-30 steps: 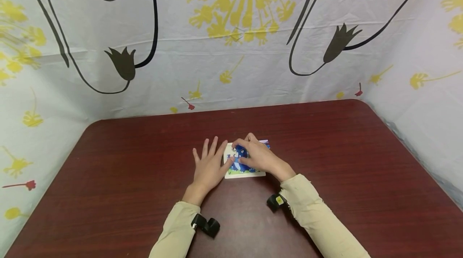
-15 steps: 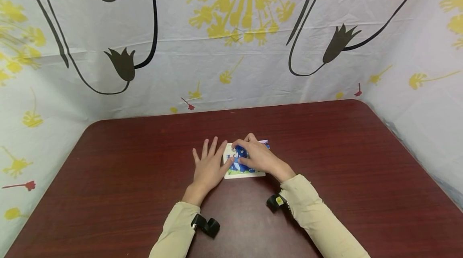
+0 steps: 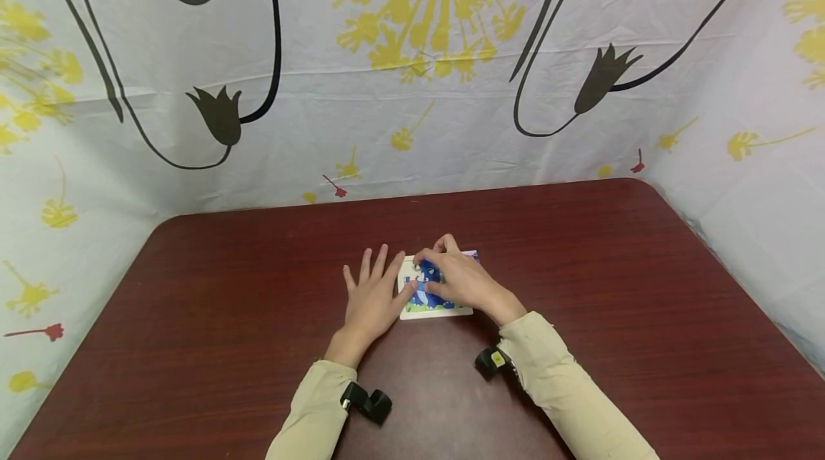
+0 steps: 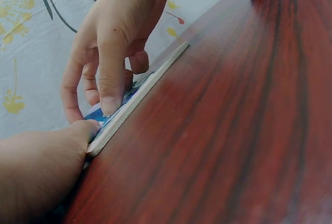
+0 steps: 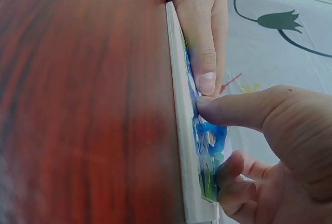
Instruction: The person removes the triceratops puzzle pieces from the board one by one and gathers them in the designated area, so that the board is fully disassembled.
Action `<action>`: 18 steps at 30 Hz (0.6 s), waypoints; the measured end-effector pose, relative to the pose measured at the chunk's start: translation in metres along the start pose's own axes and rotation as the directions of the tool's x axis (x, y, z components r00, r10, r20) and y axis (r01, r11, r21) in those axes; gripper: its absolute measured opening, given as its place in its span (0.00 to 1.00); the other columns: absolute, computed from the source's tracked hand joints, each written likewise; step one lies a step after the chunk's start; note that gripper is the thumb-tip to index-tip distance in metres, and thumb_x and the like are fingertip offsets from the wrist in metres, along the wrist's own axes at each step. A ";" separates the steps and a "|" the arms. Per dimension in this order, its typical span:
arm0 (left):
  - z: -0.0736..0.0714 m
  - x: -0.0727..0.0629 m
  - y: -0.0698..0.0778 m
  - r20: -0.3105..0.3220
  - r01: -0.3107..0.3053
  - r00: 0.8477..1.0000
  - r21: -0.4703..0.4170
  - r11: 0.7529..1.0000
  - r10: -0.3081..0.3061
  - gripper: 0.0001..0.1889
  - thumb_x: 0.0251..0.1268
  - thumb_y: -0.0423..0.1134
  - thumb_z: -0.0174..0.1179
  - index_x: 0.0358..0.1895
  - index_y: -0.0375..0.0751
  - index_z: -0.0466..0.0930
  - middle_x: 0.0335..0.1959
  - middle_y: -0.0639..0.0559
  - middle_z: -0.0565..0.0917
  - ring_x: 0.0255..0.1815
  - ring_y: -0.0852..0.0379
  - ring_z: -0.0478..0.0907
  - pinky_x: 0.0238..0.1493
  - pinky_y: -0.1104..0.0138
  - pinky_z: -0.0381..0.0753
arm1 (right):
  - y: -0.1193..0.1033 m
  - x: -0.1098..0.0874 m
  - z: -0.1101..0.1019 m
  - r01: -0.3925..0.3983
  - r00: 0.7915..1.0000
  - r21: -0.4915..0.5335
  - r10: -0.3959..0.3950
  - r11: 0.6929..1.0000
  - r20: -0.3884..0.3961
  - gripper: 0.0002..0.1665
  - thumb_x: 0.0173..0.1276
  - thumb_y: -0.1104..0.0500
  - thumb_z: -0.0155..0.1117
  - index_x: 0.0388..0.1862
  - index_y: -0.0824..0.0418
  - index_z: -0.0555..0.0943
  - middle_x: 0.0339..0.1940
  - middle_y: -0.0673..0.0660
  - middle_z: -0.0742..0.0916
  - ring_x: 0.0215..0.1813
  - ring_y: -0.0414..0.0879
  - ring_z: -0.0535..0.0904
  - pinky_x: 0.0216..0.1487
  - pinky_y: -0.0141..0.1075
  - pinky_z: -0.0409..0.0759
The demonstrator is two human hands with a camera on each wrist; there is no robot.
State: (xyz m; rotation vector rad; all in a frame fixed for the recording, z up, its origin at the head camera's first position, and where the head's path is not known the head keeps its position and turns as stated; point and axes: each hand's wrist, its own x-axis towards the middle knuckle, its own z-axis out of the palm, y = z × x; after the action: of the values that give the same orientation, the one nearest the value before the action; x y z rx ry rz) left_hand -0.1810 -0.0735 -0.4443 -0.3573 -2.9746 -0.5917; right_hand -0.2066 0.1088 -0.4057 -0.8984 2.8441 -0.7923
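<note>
A small jigsaw puzzle (image 3: 430, 308) with a blue cartoon figure in a pale frame lies on the table. My left hand (image 3: 372, 308) is spread flat at its left side, fingers straight. Its thumb (image 4: 85, 129) rests on the puzzle's left part. Over the upper right part arches my right hand (image 3: 465, 279), thumb and fingers curled. It pinches a blue puzzle piece (image 5: 218, 137), raised from the board in the right wrist view; the fingers partly hide it. A blue and lilac corner (image 3: 473, 255) shows beyond the right hand at the puzzle's upper right.
The puzzle lies on a dark red wood-grain table (image 3: 258, 302) with rounded far corners. A white cloth (image 3: 412, 137) with yellow and dark flower prints hangs behind and at both sides. Black wrist cameras (image 3: 367, 403) sit at both cuffs.
A finger of my right hand has lifted slightly at the far side, and the blue and lilac corner has shifted a little. My left hand stays in place.
</note>
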 end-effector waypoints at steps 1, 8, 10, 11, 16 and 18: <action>0.000 0.000 0.000 0.000 0.000 1.000 0.000 1.000 0.000 0.34 0.65 0.63 0.45 0.71 0.51 0.58 0.73 0.44 0.52 0.73 0.42 0.40 0.62 0.37 0.32 | 0.000 0.000 0.000 -0.004 1.000 -0.006 0.004 1.000 0.001 0.21 0.60 0.59 0.66 0.54 0.53 0.77 0.46 0.60 0.69 0.26 0.44 0.71 0.26 0.34 0.71; 0.000 0.000 0.001 0.001 0.004 1.000 0.004 1.000 -0.004 0.34 0.65 0.63 0.45 0.71 0.51 0.58 0.73 0.44 0.52 0.73 0.42 0.40 0.62 0.37 0.32 | -0.001 -0.001 -0.001 0.013 1.000 -0.037 -0.014 0.999 -0.028 0.21 0.59 0.59 0.68 0.53 0.53 0.78 0.46 0.59 0.71 0.37 0.48 0.69 0.35 0.39 0.73; 0.000 0.000 0.001 0.003 0.007 1.000 0.003 1.000 -0.007 0.35 0.65 0.63 0.45 0.71 0.51 0.58 0.73 0.44 0.52 0.73 0.42 0.39 0.62 0.37 0.31 | -0.001 -0.001 0.000 0.025 0.999 -0.036 -0.027 0.999 -0.040 0.21 0.58 0.59 0.68 0.52 0.53 0.79 0.45 0.58 0.72 0.40 0.49 0.67 0.37 0.40 0.72; 0.001 0.000 0.001 0.003 0.007 1.000 0.003 1.000 -0.007 0.35 0.65 0.63 0.45 0.71 0.51 0.58 0.73 0.44 0.52 0.73 0.42 0.39 0.62 0.37 0.31 | 0.000 -0.001 0.000 0.031 0.998 -0.031 -0.032 0.999 -0.045 0.20 0.58 0.60 0.68 0.51 0.53 0.79 0.44 0.58 0.71 0.41 0.50 0.66 0.37 0.40 0.71; 0.001 0.000 0.001 0.003 0.009 1.000 0.007 1.000 -0.009 0.35 0.65 0.63 0.45 0.71 0.51 0.59 0.73 0.44 0.52 0.73 0.42 0.39 0.62 0.37 0.31 | 0.000 -0.001 0.001 0.047 0.998 -0.010 -0.048 0.999 -0.046 0.20 0.58 0.60 0.68 0.51 0.54 0.79 0.43 0.58 0.71 0.40 0.50 0.65 0.37 0.40 0.70; 0.000 0.000 0.001 0.001 0.009 1.000 0.009 1.000 -0.009 0.35 0.64 0.63 0.45 0.71 0.51 0.59 0.73 0.44 0.53 0.73 0.41 0.40 0.62 0.37 0.32 | 0.001 -0.001 0.001 0.045 0.998 -0.004 -0.045 0.999 -0.041 0.20 0.59 0.60 0.68 0.51 0.54 0.79 0.44 0.58 0.70 0.40 0.50 0.65 0.38 0.40 0.71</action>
State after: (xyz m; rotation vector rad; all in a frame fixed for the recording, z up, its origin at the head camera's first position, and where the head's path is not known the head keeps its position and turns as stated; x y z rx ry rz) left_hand -0.1807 -0.0727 -0.4445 -0.3436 -2.9806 -0.5790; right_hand -0.2062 0.1092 -0.4068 -0.9615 2.8702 -0.8204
